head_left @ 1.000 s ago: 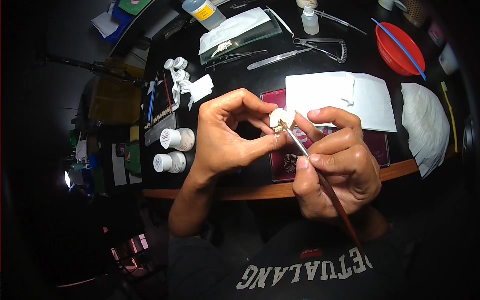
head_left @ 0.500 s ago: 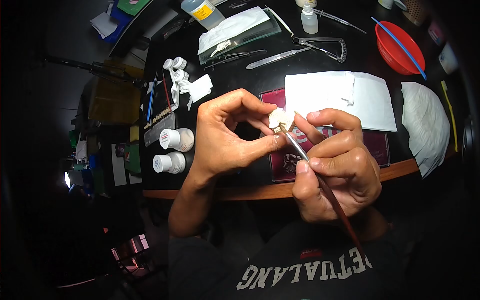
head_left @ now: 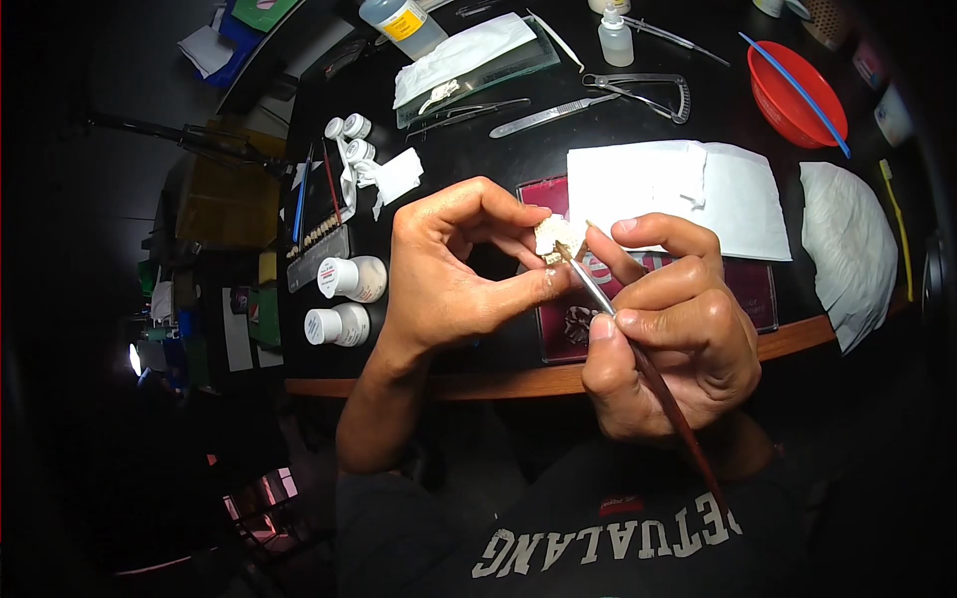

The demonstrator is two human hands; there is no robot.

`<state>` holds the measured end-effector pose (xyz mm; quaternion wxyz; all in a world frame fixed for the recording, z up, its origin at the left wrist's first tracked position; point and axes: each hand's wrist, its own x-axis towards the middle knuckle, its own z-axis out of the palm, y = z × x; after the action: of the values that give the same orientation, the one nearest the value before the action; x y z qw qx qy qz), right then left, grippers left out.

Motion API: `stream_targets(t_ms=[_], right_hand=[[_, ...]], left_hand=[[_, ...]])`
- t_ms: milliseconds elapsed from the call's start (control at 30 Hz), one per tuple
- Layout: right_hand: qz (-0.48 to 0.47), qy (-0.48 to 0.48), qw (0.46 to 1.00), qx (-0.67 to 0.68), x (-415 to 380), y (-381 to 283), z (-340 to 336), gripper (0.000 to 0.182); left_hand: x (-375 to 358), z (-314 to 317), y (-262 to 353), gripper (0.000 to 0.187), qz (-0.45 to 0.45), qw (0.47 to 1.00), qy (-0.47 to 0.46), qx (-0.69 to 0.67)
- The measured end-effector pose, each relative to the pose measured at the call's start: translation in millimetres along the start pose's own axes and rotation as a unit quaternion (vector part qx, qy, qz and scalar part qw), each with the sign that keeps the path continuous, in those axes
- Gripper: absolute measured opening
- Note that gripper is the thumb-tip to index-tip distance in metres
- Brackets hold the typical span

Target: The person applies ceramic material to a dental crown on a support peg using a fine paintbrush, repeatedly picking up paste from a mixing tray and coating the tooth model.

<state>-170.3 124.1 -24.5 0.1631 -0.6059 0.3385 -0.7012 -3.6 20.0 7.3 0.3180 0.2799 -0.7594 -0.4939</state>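
Between the thumb and fingers of my left hand (head_left: 439, 267) is a small cream piece that looks like a section of a dental cast (head_left: 551, 234). My right hand (head_left: 693, 324) grips a paintbrush (head_left: 670, 401) with a silver ferrule and dark red handle, pinched near the ferrule like a pen. The brush's tip meets the cast's surface, its handle slanting down toward my shirt. Both hands are above a maroon board (head_left: 748, 295) at the table's front edge. The underside of the cast is hidden by my left fingers.
White paper (head_left: 743, 194) overlaps the board. Two white-capped jars (head_left: 344, 325) stand left of my left hand. Farther back are a scalpel handle (head_left: 553, 117), a caliper (head_left: 680, 103), a glass slab (head_left: 543, 55) and a dropper bottle (head_left: 616, 48). A red bowl (head_left: 783, 100) stands at right.
The brush tip has shifted slightly up and left across the cast, and the cast appears turned a little. Both hands have otherwise stayed almost in place.
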Motion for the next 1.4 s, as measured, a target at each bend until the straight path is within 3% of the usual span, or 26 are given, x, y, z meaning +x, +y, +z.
stream_targets(t_ms=[1400], right_hand=[[0.002, 0.001, 1.000, 0.002, -0.9, 1.4, 0.5, 0.019]], left_hand=[[0.1, -0.9, 1.8, 0.033, -0.005, 1.000, -0.004, 0.020]])
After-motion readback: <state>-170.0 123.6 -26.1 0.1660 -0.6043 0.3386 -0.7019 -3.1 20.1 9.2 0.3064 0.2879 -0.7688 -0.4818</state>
